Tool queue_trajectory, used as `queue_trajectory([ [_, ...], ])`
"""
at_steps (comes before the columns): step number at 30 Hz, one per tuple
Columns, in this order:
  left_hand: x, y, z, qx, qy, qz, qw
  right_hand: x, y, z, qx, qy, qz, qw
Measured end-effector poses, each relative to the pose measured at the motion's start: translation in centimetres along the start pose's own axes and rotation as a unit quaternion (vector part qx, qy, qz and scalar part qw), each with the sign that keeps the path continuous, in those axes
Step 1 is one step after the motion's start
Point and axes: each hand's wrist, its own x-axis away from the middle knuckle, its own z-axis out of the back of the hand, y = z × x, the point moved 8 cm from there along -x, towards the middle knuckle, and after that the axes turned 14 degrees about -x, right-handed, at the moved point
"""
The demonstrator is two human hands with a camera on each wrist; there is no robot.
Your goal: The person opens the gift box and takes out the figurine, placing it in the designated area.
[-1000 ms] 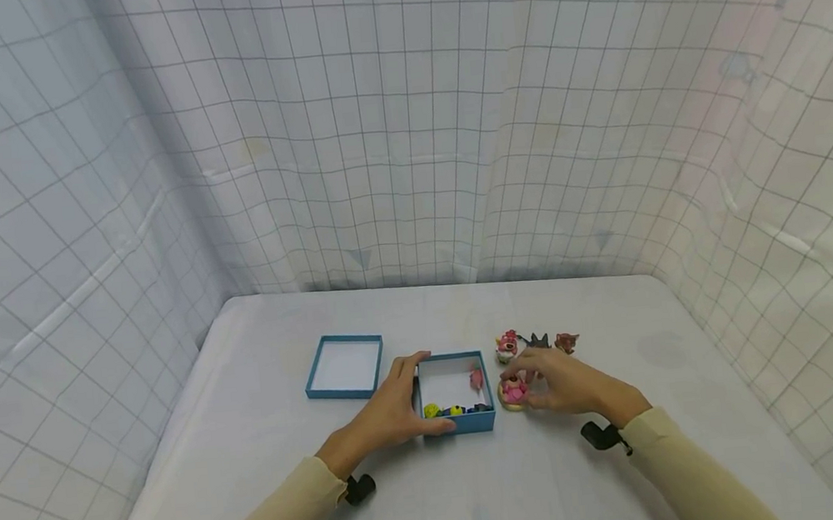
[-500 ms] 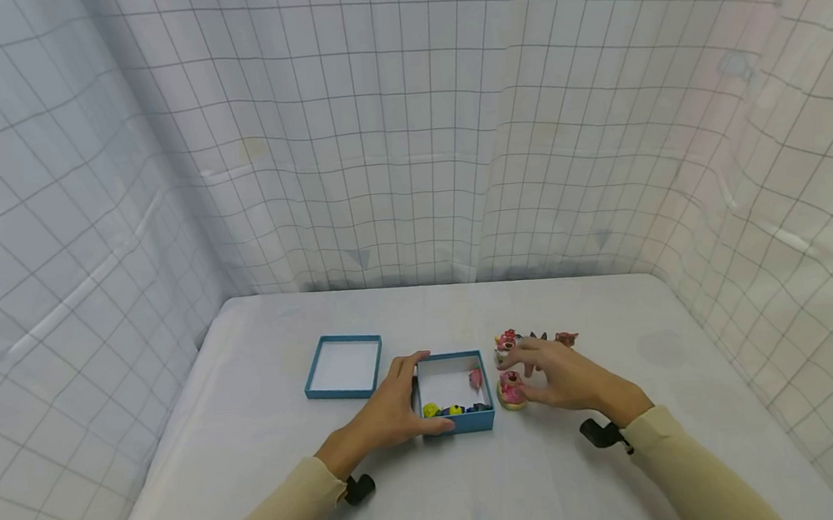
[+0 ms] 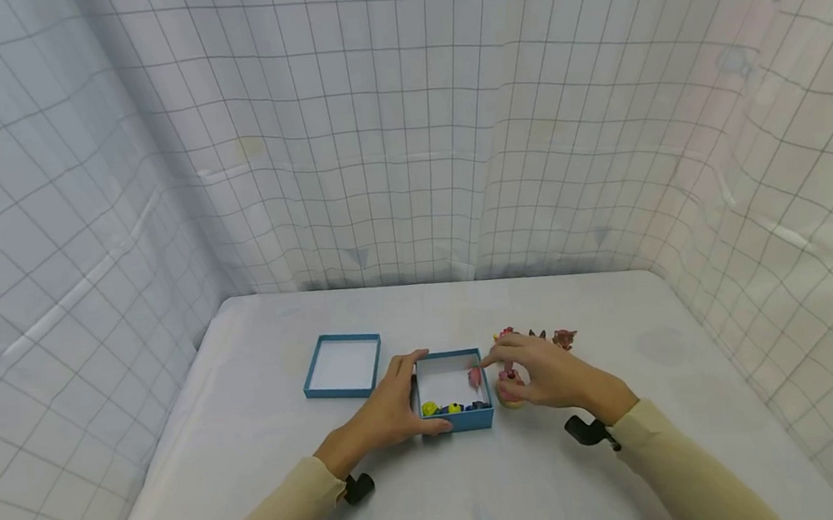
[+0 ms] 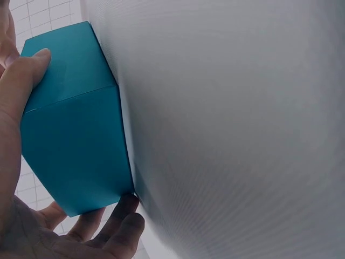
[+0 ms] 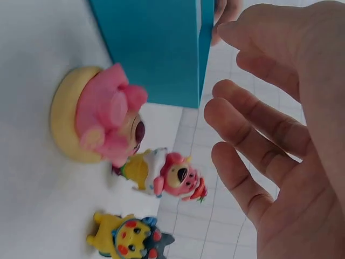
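Left hand (image 3: 393, 410) grips one box (image 3: 458, 422); four toys (image 5: 110, 116) outside

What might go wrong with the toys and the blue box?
The right hand is very close to the pink bear beside the box, so it might bump the bear over.

The blue box is open. If the left hand gripping it tips it, the small pink toy inside might tumble out.

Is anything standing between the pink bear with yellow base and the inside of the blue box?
Yes: the right wall of the blue box, beside the pink bear. The top is open, but the right hand hangs above the bear.
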Motion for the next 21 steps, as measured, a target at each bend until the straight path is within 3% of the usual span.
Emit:
queue_trajectory([
  [14, -0.1, -0.4, -0.2, -0.001, 0.002, 0.002, 1.0000, -2.7, -2.0, -1.8, -0.040, -0.047, 0.032, 0.9976],
  [21, -0.1, -0.2, -0.3, -0.002, -0.002, -0.001, 1.0000, -4.0, -2.5, -2.9, -0.070, -0.088, 0.014, 0.9936],
])
